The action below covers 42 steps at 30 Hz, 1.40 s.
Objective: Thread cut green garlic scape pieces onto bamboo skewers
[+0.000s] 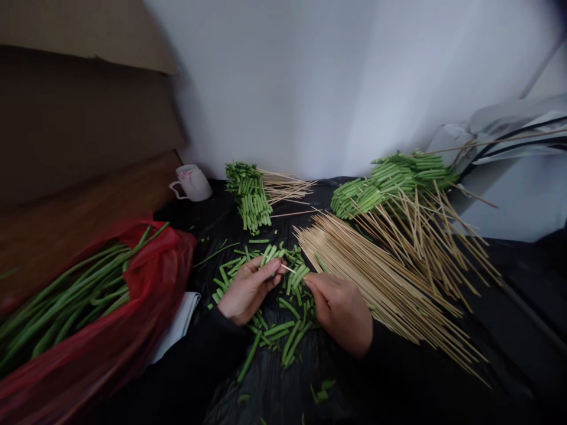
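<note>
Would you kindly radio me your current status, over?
Left hand pinching green vegetable pieces; right hand at bamboo skewer; loose cut pieces scattered beneath.

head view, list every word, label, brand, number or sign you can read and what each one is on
No readable text in this view.
White mug: red marks on its side, too small and blurred to tell whether they are lettering or a pattern.
Red bag: no lettering that can be made out.
White folded sheet: no print that can be made out.
</note>
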Available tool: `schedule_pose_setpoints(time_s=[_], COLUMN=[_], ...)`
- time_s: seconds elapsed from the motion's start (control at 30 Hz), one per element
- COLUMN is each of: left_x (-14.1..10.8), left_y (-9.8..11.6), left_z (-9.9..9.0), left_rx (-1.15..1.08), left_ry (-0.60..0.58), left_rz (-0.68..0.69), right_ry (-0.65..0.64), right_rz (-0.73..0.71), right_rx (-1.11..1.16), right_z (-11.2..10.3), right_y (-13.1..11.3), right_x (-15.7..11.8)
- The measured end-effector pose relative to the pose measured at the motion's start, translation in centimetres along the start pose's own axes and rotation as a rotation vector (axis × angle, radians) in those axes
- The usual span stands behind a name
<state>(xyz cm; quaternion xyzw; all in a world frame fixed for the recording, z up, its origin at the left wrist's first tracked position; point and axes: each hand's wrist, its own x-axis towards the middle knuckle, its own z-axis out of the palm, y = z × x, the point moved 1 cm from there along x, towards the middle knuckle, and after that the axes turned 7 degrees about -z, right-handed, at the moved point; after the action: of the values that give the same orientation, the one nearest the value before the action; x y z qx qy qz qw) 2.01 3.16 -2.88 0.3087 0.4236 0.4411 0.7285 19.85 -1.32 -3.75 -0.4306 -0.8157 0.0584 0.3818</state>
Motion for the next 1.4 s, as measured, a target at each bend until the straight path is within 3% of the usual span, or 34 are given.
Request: schedule_pose_setpoints(time_s=[0.27,0.6,1.0,1.27,1.4], left_x=[-0.4,0.3,0.0,0.1,0.0], left_y=[-1.1,0.3,-1.3,0.0,-0.5], left_z=[1.3,-0.4,0.9,0.0,0.2], left_rx=[0.075,-0.056,0.011,-0.058,-0.031], left_ry=[-0.069,0.035,0.021,0.061,0.048], left_rz=[0.03,0.029,0.035,0.032,-0.006], right_ry=[-0.01,0.005,-0.031,-0.037,-0.037], right_rz=[-0.002,0.01,0.037,0.046,0.044], right_rx=[0.01,0.015,0.034,0.008,0.014], right_z=[0.4,-0.1,0.4,0.0,0.2], right_y=[-0.3,0.2,-0.1,0.3,0.1], right_x=[0.1,0.1,0.2,0.3,0.3])
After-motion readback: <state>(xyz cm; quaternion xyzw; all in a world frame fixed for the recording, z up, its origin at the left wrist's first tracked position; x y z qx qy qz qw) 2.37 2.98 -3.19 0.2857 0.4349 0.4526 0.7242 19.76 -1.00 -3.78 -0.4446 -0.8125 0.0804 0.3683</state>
